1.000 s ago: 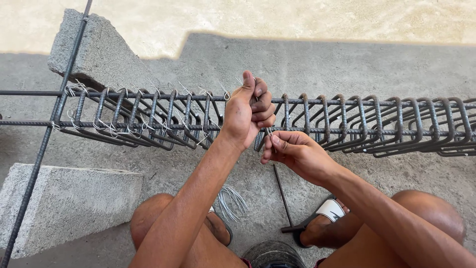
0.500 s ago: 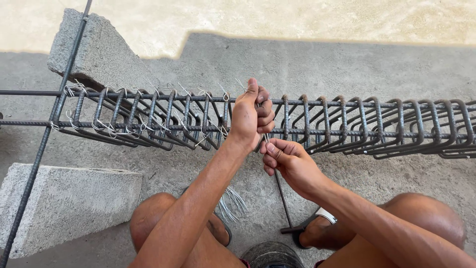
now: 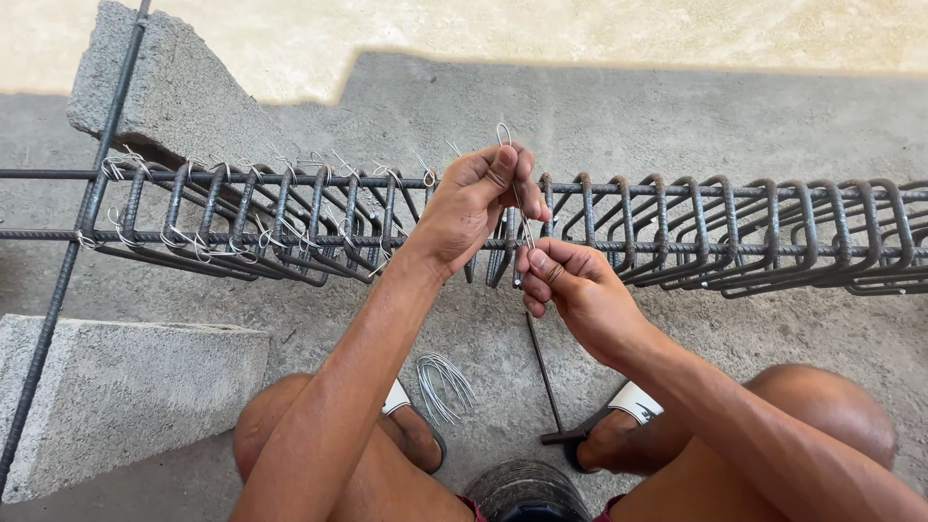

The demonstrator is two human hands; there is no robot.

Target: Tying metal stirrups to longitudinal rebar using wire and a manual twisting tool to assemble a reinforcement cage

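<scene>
Head view. A rebar cage (image 3: 677,227) of dark ribbed steel runs from 9 o'clock to 3 o'clock: long horizontal bars threaded through many closely set rectangular stirrups, too many and too overlapped to count. Toward 9 o'clock the stirrups are bound with pale twisted wire ties (image 3: 193,242). The left hand (image 3: 474,208) rests on the upper bar near centre, its fingers pinched on the looped top of a thin, bright tie wire (image 3: 515,193). The right hand (image 3: 570,285), just toward 5 o'clock of the left, is closed on the lower end of the same wire, which stands nearly upright against the cage. Two rough grey concrete blocks show: one block (image 3: 164,87) at 10 o'clock under the cage, one lower block (image 3: 116,387) at 8 o'clock. On the concrete floor (image 3: 619,106) at 6 o'clock lie one bundle of bent wires (image 3: 443,385) and one slim dark T-shaped tool (image 3: 546,387).
</scene>
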